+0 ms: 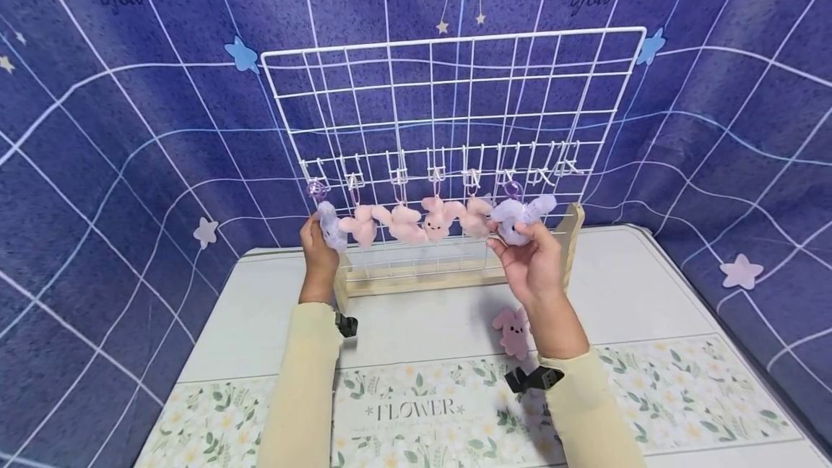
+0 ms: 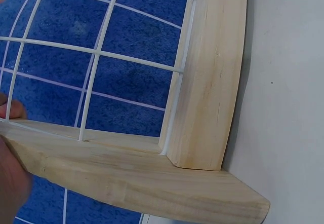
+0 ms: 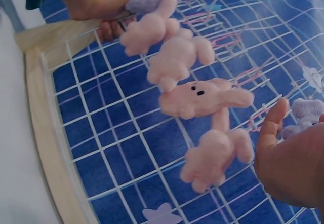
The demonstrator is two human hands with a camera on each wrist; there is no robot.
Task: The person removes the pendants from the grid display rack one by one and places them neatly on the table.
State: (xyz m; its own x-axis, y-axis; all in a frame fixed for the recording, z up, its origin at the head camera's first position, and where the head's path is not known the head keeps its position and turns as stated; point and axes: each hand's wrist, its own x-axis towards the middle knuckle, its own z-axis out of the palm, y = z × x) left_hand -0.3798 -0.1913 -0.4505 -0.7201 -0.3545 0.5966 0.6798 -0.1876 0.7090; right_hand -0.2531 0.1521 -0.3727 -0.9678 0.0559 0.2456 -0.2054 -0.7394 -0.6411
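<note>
My left hand [image 1: 320,255] grips the wooden end piece [image 2: 131,178] of a white wire grid rack [image 1: 455,81]. Just beside it hangs a lilac bunny plush keychain [image 1: 333,227]. With its thumb and fingers, my right hand [image 1: 536,262] holds another lilac bunny plush keychain [image 1: 516,219], whose purple ring [image 1: 513,189] is up at a hook. Between the hands, several pink bunny plush keychains [image 1: 438,219] hang in a row from the grid's hooks; in the right wrist view, one pink bunny [image 3: 202,100] shows its dark eyes while others face away.
A pink bunny plush [image 1: 516,332] lies on the white table [image 1: 416,327] near my right forearm. Bare white hooks [image 1: 541,176] stick out at the grid's right. A flower-patterned strip [image 1: 416,410] crosses the table front, and blue printed cloth [image 1: 130,128] surrounds the back and sides.
</note>
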